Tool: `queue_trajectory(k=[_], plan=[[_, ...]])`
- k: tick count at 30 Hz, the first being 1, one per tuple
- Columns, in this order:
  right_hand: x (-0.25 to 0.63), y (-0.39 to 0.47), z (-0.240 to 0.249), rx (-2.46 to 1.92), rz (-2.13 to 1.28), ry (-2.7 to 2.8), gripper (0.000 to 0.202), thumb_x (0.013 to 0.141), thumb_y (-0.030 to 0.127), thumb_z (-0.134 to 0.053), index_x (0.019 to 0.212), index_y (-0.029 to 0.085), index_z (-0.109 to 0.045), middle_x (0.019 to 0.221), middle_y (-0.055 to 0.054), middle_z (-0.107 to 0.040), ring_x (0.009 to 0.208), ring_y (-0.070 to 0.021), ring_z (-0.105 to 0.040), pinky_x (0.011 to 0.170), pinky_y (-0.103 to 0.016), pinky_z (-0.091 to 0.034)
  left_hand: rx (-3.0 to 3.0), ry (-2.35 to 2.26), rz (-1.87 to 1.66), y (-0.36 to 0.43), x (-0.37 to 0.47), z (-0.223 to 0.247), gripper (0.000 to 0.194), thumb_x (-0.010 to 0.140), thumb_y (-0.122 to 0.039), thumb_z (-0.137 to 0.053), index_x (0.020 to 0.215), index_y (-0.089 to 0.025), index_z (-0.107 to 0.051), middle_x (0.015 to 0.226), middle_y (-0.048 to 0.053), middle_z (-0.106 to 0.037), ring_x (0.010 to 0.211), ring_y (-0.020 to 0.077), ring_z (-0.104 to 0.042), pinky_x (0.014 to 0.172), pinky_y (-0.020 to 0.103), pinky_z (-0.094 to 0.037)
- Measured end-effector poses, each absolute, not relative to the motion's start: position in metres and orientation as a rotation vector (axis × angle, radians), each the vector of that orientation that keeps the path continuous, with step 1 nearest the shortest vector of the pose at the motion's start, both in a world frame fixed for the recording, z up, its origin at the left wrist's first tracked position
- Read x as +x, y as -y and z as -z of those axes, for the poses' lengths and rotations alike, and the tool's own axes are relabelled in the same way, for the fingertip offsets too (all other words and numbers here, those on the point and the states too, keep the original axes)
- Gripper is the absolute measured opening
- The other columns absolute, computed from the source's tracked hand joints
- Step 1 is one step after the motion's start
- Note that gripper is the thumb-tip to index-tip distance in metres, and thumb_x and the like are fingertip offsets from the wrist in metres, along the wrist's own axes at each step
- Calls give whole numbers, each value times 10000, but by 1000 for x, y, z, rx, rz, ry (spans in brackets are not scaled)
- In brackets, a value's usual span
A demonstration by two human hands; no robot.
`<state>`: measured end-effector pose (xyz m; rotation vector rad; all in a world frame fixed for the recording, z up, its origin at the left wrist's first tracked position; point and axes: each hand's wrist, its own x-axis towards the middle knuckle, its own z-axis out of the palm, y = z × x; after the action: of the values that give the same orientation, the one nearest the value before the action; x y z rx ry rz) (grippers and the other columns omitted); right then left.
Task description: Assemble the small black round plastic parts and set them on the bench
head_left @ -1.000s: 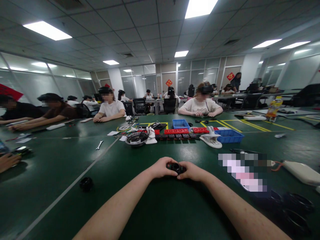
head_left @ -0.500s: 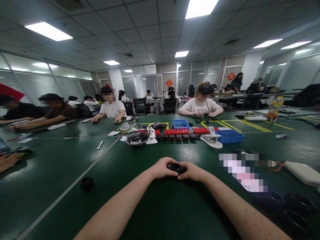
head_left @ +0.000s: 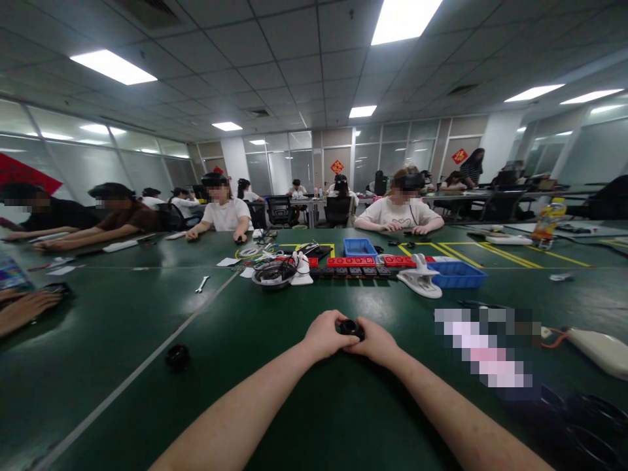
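Both hands meet above the green table, in the middle of the view. Between them is a small black ring-shaped part with a round opening in its top. My left hand is closed on its left side, the thumb across the front. From the right, my right hand grips the same part, and its fingertips come close to the left thumb. Fingers partly cover the part, so its lower side is hidden. A similar black round part lies apart on the table, left of my forearms.
Ahead lie a metal bowl with cables, red and black blocks in a row, a white clamp and a blue bin. An open-end wrench is to the left. Several black rings sit lower right. Co-workers sit around.
My hands have drawn closer together around the black part, and its opening now faces more upward. The whole view has shifted slightly, with the table's things appearing a little further right.
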<state>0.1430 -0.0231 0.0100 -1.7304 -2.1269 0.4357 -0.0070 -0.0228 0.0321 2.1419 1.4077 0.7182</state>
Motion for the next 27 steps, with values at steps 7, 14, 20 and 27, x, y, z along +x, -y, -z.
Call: queue_trajectory(k=[7, 14, 20, 27], plan=[[125, 32, -12, -1898, -204, 2025, 238, 711, 396, -494, 806, 178, -490, 792, -69, -570, 690, -190, -557, 537, -255, -334, 2169, -1596, -856, 27, 1, -29, 361, 586, -374, -628, 870, -175, -527, 895, 49, -533, 865, 202, -490, 746, 295, -375], [144, 32, -17, -1580, -465, 2130, 632, 526, 507, -638, 1034, 181, -452, 982, -76, -525, 847, -219, -524, 674, -291, -385, 2176, -1353, -785, 17, -12, -31, 390, 560, -403, -638, 861, -170, -552, 864, 34, -533, 775, 169, -499, 671, 265, -395], [159, 23, -25, -1241, -936, 2181, 572, 539, 301, -677, 1064, 184, -479, 1005, -44, -551, 890, -200, -513, 762, -298, -381, 2134, -1068, -581, 10, -23, -39, 441, 534, -355, -674, 908, -154, -555, 844, 21, -552, 720, 132, -492, 622, 224, -390], [159, 24, -30, -1222, -1080, 2227, 342, 589, 260, -635, 910, 167, -564, 820, -1, -592, 752, -168, -531, 660, -250, -391, 2193, -960, -486, 12, -26, -48, 465, 541, -366, -672, 946, -174, -550, 888, 26, -558, 770, 150, -496, 654, 244, -390]])
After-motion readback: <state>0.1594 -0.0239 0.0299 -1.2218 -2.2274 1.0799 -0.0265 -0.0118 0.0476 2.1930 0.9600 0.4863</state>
